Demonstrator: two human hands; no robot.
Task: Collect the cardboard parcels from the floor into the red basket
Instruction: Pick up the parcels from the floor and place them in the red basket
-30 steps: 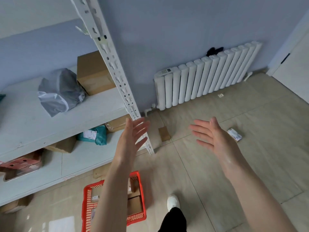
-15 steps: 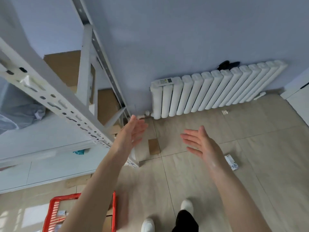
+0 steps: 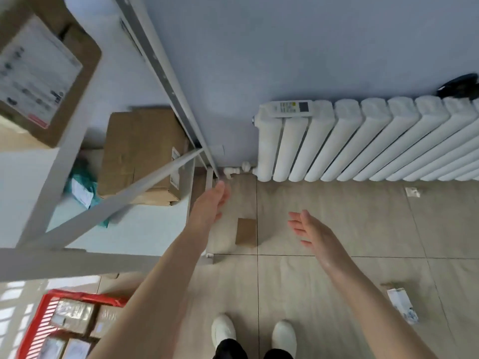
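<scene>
Head view: the person has stepped in and tipped the camera down since a second ago, so the small cardboard parcel (image 3: 245,232) now lies on the floor tiles between the two hands instead of well ahead of them. Left hand (image 3: 210,206) is reaching forward beside the shelf rack (image 3: 166,174), fingers loose and extended, holding nothing. The fingertips are motion-blurred, so I can't tell if they brush the rack upright. Right hand (image 3: 313,234) is empty too, fingers straight and palm turned in toward the parcel, near it but not touching. Red basket (image 3: 77,296) has slid from bottom centre to the lower-left corner and already holds several parcels (image 3: 72,316). Both white shoes (image 3: 223,332) now show, against one earlier. A second, white-labelled parcel (image 3: 401,305) sits on the floor to the right, well apart from the first. Read: this is the approach for a two-handed pickup with no grasp yet, and at least two parcels remain.
</scene>
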